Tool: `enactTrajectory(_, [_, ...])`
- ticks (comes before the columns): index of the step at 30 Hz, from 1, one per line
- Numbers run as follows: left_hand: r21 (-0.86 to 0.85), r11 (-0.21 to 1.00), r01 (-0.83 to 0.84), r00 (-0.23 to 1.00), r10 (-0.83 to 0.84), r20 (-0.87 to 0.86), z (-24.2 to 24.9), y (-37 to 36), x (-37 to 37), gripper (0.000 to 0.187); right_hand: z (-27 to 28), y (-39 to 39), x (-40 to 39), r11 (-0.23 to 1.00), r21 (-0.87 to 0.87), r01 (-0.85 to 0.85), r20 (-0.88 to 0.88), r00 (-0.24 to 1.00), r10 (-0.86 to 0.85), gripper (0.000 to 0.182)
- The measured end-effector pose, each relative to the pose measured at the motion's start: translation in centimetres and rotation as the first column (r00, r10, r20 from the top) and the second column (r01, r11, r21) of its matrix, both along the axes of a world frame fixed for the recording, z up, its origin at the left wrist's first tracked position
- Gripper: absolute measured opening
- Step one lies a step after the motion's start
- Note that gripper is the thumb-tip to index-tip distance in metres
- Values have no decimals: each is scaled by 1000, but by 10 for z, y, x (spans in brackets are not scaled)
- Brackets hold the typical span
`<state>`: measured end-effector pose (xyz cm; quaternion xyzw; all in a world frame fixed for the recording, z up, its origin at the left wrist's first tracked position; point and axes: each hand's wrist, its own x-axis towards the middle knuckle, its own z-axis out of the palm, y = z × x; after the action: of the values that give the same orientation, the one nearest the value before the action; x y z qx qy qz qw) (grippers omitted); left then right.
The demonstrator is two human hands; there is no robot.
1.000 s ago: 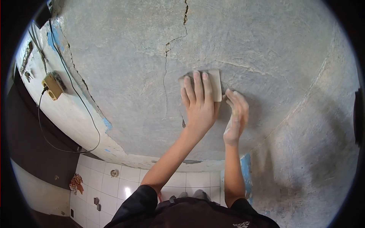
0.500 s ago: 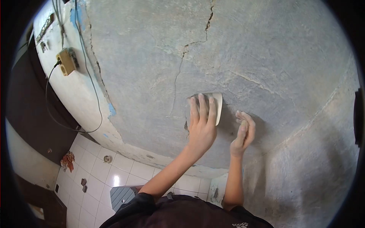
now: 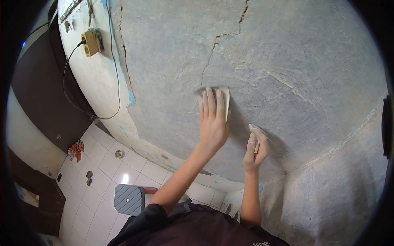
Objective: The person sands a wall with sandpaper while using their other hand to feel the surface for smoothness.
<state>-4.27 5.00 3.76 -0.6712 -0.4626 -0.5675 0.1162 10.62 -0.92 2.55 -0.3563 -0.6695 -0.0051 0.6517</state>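
Observation:
My left hand (image 3: 213, 123) presses a folded sheet of sandpaper (image 3: 225, 96) against the grey plastered wall (image 3: 172, 53). Its fingers lie over the sheet, whose pale edge shows to their right and a dark corner at the upper left. The sheet sits just below a thin crack (image 3: 209, 59). Lower and to the right, my right hand (image 3: 256, 149) is close to the wall with dusty fingers curled in and the thumb up beside them. Nothing is visible in it.
At the upper left, a socket block (image 3: 91, 42) with a plugged-in cable (image 3: 118, 88) hangs by the wall. On the white tiled floor (image 3: 137, 160) stand a grey step stool (image 3: 128, 199), a small round dish (image 3: 119, 154) and a crumpled cloth (image 3: 76, 150). The wall corner (image 3: 328, 153) runs along the right.
The view has shifted, moving the wall features right and up. My left hand has slid the sandpaper left along the wall, toward the thin crack. My right hand stays curled near the wall.

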Motion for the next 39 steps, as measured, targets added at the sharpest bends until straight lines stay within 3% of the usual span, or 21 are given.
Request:
enactTrajectory(1, [88,996,25,999,-29,46,12,9,-13,67,0,0,0,1000,-11,-11,3,1000,11,26])
enactTrajectory(4, [122,990,-68,986,48,159,57,32,-55,67,3,1,-3,994,78,74,143,986,-85,28])
enactTrajectory(6, [100,992,-72,989,58,134,42,34,-51,66,4,5,-10,970,160,185,226,949,-218,29])
enactTrajectory(8, [89,993,-72,992,63,107,11,32,-48,65,3,11,-21,973,130,189,237,947,-216,36])
enactTrajectory(10, [-154,988,11,999,-19,-51,-32,20,-48,63,6,20,-34,903,171,394,340,836,-430,48])
enactTrajectory(11, [-166,986,11,999,-16,-29,-34,22,-59,65,5,25,-39,900,171,401,331,837,-436,48])
enactTrajectory(14, [-47,999,-7,996,11,83,0,48,-110,66,-1,40,-52,856,181,484,385,766,-515,60])
enactTrajectory(17, [-67,997,-29,986,39,161,34,66,-167,65,2,59,-70,808,214,549,365,722,-587,66])
enactTrajectory(20, [-58,997,-55,989,62,136,16,74,-180,65,3,74,-82,779,273,564,310,715,-626,69])
enactTrajectory(22, [-53,997,-62,992,67,106,-24,66,-165,64,7,83,-87,695,315,647,323,615,-719,72])
enactTrajectory(25, [-220,969,115,992,-123,-22,-51,41,-169,62,21,93,-105,684,398,612,316,608,-728,69])
enactTrajectory(26, [-221,968,117,992,-126,-24,-49,47,-176,62,26,94,-114,682,396,615,315,607,-730,69])
enactTrajectory(28, [-77,992,96,995,-95,20,-20,58,-193,62,29,94,-135,727,410,551,474,552,-686,65])
enactTrajectory(32, [-84,991,103,988,-92,126,16,71,-217,64,29,104,-171,776,405,483,526,571,-630,61])
enactTrajectory(34, [-98,990,106,989,-94,113,-3,61,-205,63,31,106,-185,771,393,502,519,571,-636,61])
enactTrajectory(36, [-150,970,193,981,-196,-8,-41,52,-199,63,31,112,-195,772,390,502,465,616,-636,60])
enactTrajectory(39, [-223,947,229,968,-246,-52,-53,46,-208,62,20,116,-204,775,369,513,437,640,-631,57])
